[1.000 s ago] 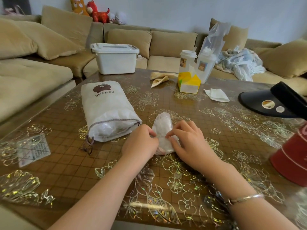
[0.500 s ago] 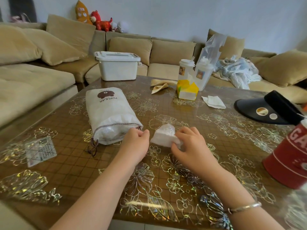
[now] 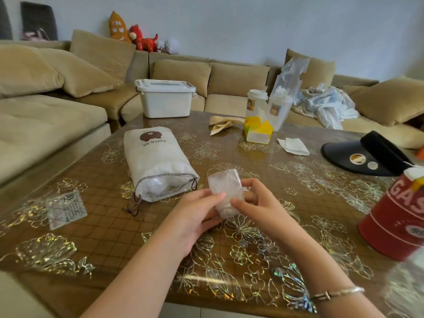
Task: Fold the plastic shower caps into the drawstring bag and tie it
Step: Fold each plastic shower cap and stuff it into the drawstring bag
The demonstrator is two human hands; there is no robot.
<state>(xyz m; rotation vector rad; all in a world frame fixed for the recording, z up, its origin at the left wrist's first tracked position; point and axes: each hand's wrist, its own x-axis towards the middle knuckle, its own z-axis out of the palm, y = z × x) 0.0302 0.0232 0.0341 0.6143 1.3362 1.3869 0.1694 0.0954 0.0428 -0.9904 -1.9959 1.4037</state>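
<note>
A folded clear plastic shower cap [image 3: 226, 191] stands upright above the table, held between both hands. My left hand [image 3: 195, 214] grips its left side with thumb and fingers. My right hand [image 3: 259, 203] pinches its right side. To the left lies the white drawstring bag [image 3: 156, 164] with a bear logo. Its mouth faces me and is open, with more clear plastic visible inside. The brown drawstring [image 3: 135, 204] trails loose on the table.
The brown flower-patterned table [image 3: 114, 237] carries a red tin [image 3: 399, 216] at the right, a black visor [image 3: 367, 154], a yellow carton [image 3: 258, 131], two white bottles [image 3: 268, 106], a tissue [image 3: 293, 145] and a clear plastic square [image 3: 65, 208] at the left. A white lidded box [image 3: 165, 97] sits on the sofa.
The shower cap has been folded smaller and lifted off the table. My left hand came back from near the bag's mouth and now holds the cap together with my right hand.
</note>
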